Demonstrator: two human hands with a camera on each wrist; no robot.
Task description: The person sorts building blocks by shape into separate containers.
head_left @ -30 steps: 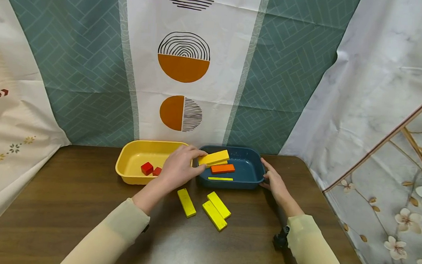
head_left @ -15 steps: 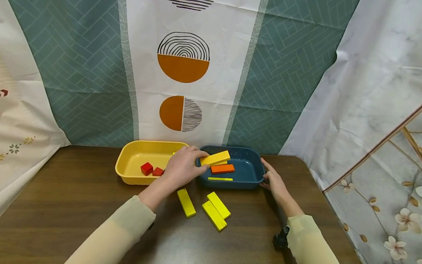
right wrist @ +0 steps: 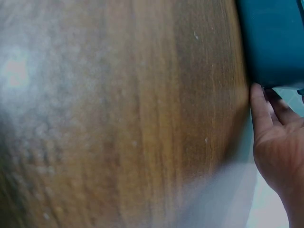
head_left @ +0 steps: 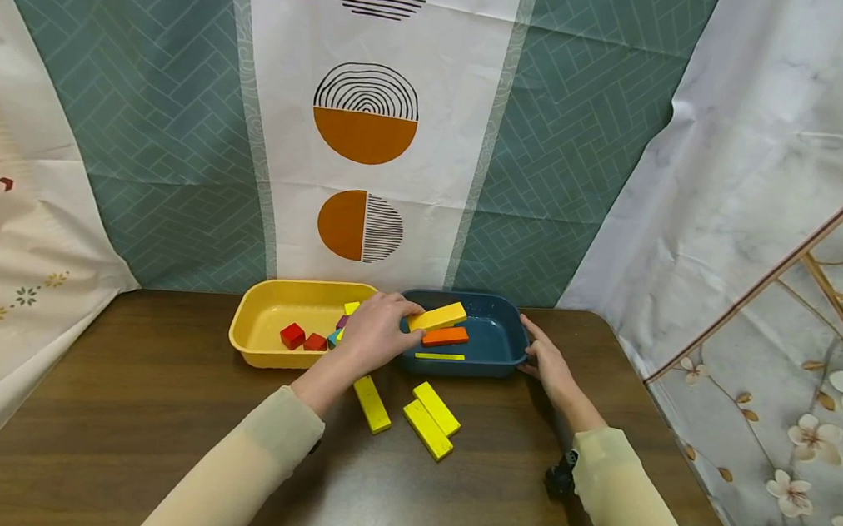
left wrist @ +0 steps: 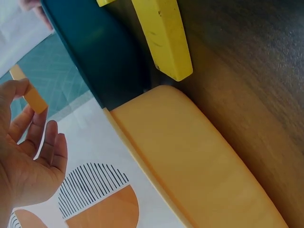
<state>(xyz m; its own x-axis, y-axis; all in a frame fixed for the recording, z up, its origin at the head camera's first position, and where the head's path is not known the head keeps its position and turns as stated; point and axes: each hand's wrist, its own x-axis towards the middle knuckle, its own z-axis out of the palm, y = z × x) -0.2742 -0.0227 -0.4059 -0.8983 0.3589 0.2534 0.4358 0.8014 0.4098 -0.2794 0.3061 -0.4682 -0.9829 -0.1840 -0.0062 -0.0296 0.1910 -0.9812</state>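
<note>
My left hand pinches a yellow rectangular block between thumb and fingers, over the left part of the dark blue tub. In the left wrist view that block shows above the rims. An orange block and a thin yellow strip lie inside the blue tub. My right hand touches the blue tub's right end, its fingers fairly straight; in the right wrist view fingertips meet the tub's outer wall.
Left of the blue tub stands a yellow tub, holding red cubes and other coloured blocks partly hidden by my left hand. On the wooden table in front lie a yellow block and two more yellow blocks side by side.
My left hand has moved slightly right, carrying the yellow block with it. More coloured blocks show in the yellow tub behind it. My right hand stays at the blue tub.
</note>
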